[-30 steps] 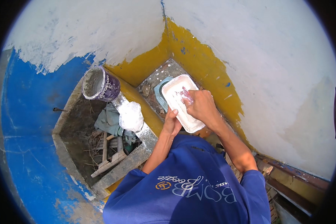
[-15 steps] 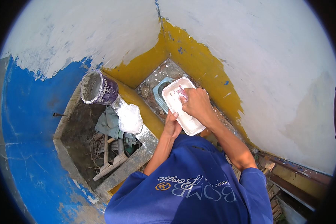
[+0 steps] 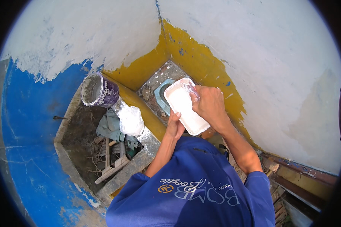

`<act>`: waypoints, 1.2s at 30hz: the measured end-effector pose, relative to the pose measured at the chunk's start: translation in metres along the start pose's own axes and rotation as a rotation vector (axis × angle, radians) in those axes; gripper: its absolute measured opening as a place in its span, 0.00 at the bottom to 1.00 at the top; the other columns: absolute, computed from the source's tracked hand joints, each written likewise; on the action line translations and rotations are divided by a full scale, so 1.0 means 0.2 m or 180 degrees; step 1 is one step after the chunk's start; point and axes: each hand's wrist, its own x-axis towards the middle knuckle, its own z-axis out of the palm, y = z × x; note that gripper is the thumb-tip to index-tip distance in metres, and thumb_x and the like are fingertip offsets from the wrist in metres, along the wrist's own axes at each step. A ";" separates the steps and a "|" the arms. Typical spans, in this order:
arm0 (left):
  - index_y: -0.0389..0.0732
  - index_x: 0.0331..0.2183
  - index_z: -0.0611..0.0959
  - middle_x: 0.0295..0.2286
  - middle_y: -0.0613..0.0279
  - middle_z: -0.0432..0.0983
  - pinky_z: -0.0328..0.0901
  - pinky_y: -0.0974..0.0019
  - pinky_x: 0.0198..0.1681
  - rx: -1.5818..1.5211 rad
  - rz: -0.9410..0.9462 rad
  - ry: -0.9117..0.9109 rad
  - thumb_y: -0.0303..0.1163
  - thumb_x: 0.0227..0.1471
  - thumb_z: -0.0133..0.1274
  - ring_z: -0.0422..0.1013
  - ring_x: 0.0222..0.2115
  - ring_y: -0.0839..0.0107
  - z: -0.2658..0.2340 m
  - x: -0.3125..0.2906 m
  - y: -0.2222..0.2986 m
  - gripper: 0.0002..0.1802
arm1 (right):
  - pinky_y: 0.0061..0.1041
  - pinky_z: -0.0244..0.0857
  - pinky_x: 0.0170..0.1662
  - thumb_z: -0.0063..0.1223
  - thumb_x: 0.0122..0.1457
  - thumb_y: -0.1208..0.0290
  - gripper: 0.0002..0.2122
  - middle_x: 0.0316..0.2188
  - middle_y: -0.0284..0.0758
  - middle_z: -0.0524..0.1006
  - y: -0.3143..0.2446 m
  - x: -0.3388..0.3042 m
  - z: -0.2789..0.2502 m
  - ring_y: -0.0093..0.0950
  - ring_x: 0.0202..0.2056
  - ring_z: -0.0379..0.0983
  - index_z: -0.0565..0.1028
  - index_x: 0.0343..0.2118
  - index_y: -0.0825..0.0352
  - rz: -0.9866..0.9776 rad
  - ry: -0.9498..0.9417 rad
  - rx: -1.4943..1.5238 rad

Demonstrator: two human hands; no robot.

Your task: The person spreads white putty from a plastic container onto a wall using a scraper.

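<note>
So, there's white lettering point(image 3: 103, 92) running sideways on the purple bucket point(image 3: 113, 95), up by the far corner of the concrete ledge point(image 3: 150, 140). The blue shirt point(image 3: 147, 208) has big pale block letters, smaller print, white script and a round orange emblem point(image 3: 166, 188), all upside down from here.

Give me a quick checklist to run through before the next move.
1. Left hand supporting the white tray: ok, it grips the tray's left side.
2. Right hand at the tray: ok, it is over the right side near the far end.
3. Exact kind of the pinkish piece in the right hand's fingers: cannot tell, mostly hidden.
4. White bundle apart from the tray: ok, it rests on the ledge.
5. Ledge free of smears: not ok, whitish marks show beside the bundle.
6. Amount left in the purple bucket: cannot tell from this angle.
</note>
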 end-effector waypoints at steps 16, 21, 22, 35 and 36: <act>0.46 0.64 0.50 0.59 0.57 0.55 0.55 0.56 0.64 0.0004 -0.0101 -0.0010 0.41 0.44 0.61 0.56 0.61 0.61 0.01 0.04 -0.03 0.52 | 0.45 0.69 0.30 0.54 0.51 0.70 0.09 0.19 0.53 0.75 0.04 -0.07 0.09 0.50 0.24 0.75 0.79 0.28 0.73 0.0062 -0.0537 0.0049; 0.46 0.64 0.50 0.59 0.57 0.56 0.55 0.56 0.64 0.0039 -0.0046 -0.0059 0.42 0.43 0.62 0.57 0.60 0.61 0.02 0.02 -0.02 0.53 | 0.45 0.69 0.33 0.56 0.49 0.72 0.09 0.19 0.56 0.75 0.09 -0.02 0.10 0.52 0.25 0.75 0.79 0.28 0.75 0.0292 -0.0502 0.0096; 0.45 0.64 0.50 0.59 0.57 0.56 0.55 0.56 0.64 0.0010 -0.0049 -0.0065 0.42 0.43 0.62 0.57 0.60 0.61 0.02 0.01 -0.02 0.53 | 0.45 0.69 0.33 0.57 0.48 0.73 0.10 0.20 0.56 0.75 0.08 -0.02 0.07 0.52 0.26 0.75 0.79 0.28 0.75 0.0313 -0.0500 0.0125; 0.46 0.65 0.49 0.60 0.58 0.55 0.53 0.56 0.65 -0.0136 -0.0145 -0.0115 0.39 0.44 0.62 0.55 0.61 0.62 0.00 0.00 -0.03 0.54 | 0.45 0.67 0.31 0.59 0.46 0.72 0.09 0.17 0.55 0.73 0.03 0.03 0.11 0.52 0.23 0.73 0.77 0.24 0.76 -0.0025 -0.0540 0.0343; 0.46 0.65 0.48 0.60 0.58 0.54 0.53 0.56 0.65 -0.0109 -0.0147 -0.0046 0.39 0.44 0.62 0.54 0.61 0.62 0.00 0.00 -0.03 0.54 | 0.45 0.67 0.31 0.59 0.46 0.72 0.09 0.17 0.55 0.73 0.03 0.03 0.14 0.52 0.23 0.73 0.77 0.24 0.76 -0.0019 -0.0536 0.0347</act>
